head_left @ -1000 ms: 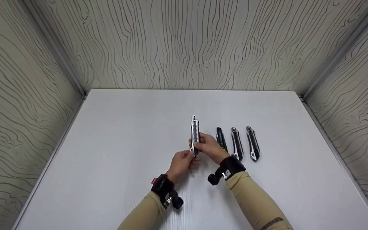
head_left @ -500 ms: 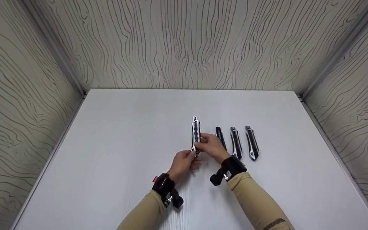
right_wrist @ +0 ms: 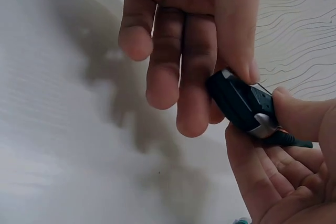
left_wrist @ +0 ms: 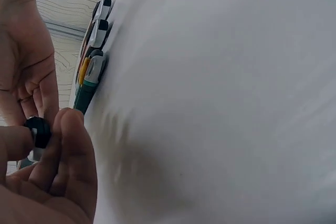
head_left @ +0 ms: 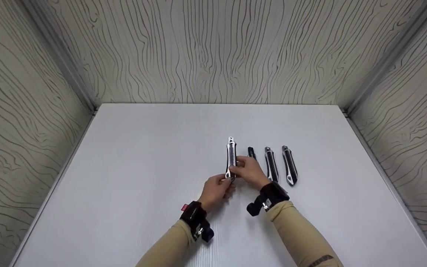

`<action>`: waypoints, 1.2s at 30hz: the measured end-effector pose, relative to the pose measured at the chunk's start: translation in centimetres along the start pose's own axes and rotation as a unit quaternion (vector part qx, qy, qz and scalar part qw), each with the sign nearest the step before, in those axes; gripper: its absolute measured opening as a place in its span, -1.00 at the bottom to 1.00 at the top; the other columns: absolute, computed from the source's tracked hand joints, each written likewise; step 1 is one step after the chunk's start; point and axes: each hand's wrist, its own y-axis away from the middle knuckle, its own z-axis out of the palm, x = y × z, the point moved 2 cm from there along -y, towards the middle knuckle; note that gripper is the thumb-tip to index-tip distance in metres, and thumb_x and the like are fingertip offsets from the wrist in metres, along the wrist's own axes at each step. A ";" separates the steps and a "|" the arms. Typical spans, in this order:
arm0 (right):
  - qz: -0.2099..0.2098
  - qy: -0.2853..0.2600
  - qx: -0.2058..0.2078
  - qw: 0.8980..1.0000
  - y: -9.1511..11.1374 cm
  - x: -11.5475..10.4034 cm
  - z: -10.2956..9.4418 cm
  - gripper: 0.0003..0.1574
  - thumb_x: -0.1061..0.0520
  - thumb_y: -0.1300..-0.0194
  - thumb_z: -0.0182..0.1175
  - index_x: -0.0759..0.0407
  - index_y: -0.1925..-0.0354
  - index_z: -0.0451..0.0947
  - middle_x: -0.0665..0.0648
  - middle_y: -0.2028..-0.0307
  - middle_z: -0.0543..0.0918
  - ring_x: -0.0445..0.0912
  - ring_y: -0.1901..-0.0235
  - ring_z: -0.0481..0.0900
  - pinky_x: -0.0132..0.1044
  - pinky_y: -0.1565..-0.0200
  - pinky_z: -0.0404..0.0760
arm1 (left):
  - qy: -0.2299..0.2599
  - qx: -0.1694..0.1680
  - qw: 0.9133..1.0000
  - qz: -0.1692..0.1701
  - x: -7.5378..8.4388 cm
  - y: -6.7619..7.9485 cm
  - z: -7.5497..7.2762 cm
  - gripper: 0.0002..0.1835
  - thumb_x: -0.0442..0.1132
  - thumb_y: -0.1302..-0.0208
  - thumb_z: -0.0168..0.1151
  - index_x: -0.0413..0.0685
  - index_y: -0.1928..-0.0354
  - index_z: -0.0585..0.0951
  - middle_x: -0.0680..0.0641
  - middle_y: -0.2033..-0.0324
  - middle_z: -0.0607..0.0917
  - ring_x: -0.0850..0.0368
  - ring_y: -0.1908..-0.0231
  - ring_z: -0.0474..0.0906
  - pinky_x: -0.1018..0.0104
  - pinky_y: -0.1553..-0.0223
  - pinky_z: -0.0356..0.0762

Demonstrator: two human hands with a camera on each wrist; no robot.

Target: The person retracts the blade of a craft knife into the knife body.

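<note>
Both hands hold a silver-and-black utility knife (head_left: 231,154) above the white table, its tip pointing at the back wall. My left hand (head_left: 214,190) pinches the butt end between thumb and index finger; in the right wrist view its other fingers (right_wrist: 195,103) hang loosely. Gripping the lower handle from the right is my right hand (head_left: 252,172), thumb on top. To its right lie a dark utility knife (head_left: 251,151), partly covered by the hand, and two silver-and-black utility knives (head_left: 271,165), (head_left: 290,167). A yellow part of the dark knife (left_wrist: 83,71) shows in the left wrist view.
A white tabletop (head_left: 143,155) spreads around the hands. Patterned panels enclose it at the back (head_left: 213,52) and on both sides. Each wrist wears a black strap with a small camera (head_left: 207,234).
Both hands and the held knife have shifted slightly right, and the right hand covers more of the dark knife. The head view has turned a little. Both hands keep their grip.
</note>
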 end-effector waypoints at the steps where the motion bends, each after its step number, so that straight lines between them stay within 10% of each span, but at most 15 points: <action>1: 0.003 -0.001 0.001 1.000 0.0 0.1 -0.1 -0.45 0.32 -0.27 0.21 0.47 -0.21 0.41 0.42 0.04 0.66 -0.07 0.21 0.69 -0.27 0.15 0.71 | -0.009 0.001 1.000 0.001 0.0 0.0 0.1 -0.71 -0.26 -0.44 0.03 -0.36 0.00 0.56 -0.30 0.31 0.73 0.18 0.51 0.55 0.39 0.49 0.55; 18: 0.047 0.118 0.042 0.991 -0.1 1.1 0.4 -0.68 0.21 -0.19 0.32 0.38 0.11 0.63 0.16 0.41 0.73 -0.18 0.51 0.54 -0.43 0.43 0.48 | -0.173 0.007 0.985 0.005 -0.6 0.4 0.1 -0.53 -0.15 -0.41 0.08 -0.20 -0.28 0.41 -0.11 0.47 0.76 0.17 0.60 0.60 0.45 0.63 0.44; 36: 0.036 0.285 0.110 0.952 -0.1 0.7 1.1 -0.65 0.00 -0.09 0.40 0.23 0.24 0.71 0.09 0.42 0.69 -0.02 0.37 0.57 -0.25 0.31 0.48 | -0.170 0.019 0.985 0.008 -0.9 0.6 -1.3 -0.51 -0.15 -0.41 0.08 -0.30 -0.26 0.40 -0.12 0.45 0.76 0.12 0.54 0.66 0.45 0.56 0.49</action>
